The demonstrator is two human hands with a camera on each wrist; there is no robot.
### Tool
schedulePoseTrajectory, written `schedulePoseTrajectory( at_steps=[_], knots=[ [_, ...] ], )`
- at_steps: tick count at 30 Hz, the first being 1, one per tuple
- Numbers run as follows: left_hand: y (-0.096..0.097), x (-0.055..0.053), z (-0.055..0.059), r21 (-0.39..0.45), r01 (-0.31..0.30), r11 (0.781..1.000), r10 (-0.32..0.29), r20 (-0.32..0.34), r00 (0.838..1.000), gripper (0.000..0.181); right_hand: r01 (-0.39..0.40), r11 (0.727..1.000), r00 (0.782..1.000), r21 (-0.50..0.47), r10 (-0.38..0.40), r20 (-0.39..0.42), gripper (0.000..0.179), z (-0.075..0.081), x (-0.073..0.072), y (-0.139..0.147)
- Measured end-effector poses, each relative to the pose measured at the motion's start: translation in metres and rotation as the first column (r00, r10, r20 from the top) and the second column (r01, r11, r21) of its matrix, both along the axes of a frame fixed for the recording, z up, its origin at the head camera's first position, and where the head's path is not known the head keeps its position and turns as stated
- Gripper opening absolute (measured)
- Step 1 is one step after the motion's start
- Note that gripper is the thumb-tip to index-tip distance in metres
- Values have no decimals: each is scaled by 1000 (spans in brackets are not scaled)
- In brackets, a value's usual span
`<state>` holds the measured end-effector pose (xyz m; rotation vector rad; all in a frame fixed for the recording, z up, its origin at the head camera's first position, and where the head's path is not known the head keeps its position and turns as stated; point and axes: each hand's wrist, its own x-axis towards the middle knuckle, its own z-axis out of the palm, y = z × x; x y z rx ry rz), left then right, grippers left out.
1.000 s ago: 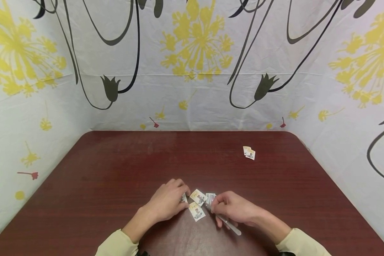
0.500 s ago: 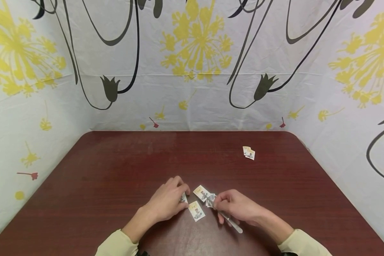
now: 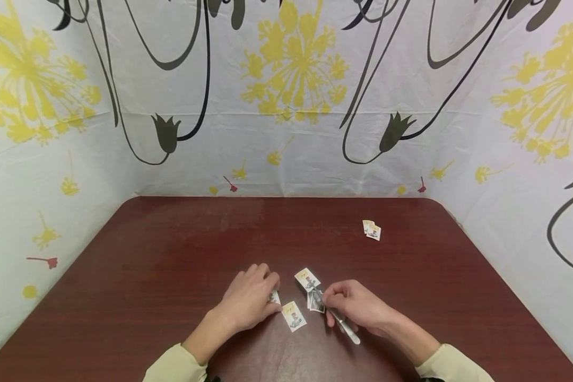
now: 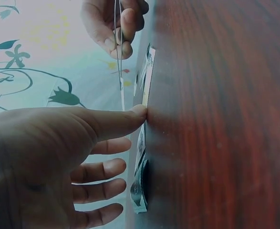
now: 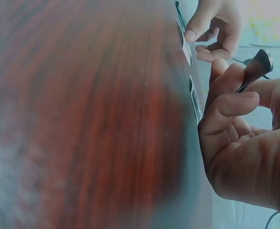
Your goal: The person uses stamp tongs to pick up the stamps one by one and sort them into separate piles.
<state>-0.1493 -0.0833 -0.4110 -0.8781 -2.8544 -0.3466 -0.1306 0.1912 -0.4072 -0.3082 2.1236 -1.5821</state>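
Observation:
My right hand [image 3: 355,305] pinches a pair of metal tweezers [image 3: 347,330], whose tips reach to a small stamp-like picture card [image 3: 306,277] with a yellow top. In the left wrist view, the tweezers [image 4: 119,43] stand with a pale edge at their tips. Just below that card lie several overlapping greyish cards [image 3: 316,302]. My left hand [image 3: 249,294] rests on the table, its fingers relaxed, partly covering another card [image 3: 274,298]. Its thumb [image 4: 139,112] touches a card edge. Beside that thumb a single yellow-topped card [image 3: 293,316] lies flat.
Overlapping small cards [image 3: 372,231] lie at the back right of the dark red wood table [image 3: 196,233]. A white cloth [image 3: 286,159] with yellow and dark flower prints hangs around its back and sides.
The card at the tweezers has moved away from my left hand, forward and to the right, beyond the greyish cards. My right hand has shifted slightly forward; my left hand stays nearly still.

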Motion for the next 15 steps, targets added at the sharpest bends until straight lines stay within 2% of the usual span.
schedulePoseTrajectory(
  at_steps=[9, 15],
  knots=[
    [0, 2, 1, -14, -26, 1000, 26, -3, 1000, 36, 115, 993, 993, 4, -115, -35, 23, 4, -3, 4],
    [1, 2, 1, -11, -30, 999, 30, 16, 999, 34, 166, 986, 985, 7, -165, -52, 22, 5, -6, 6]
  ],
)
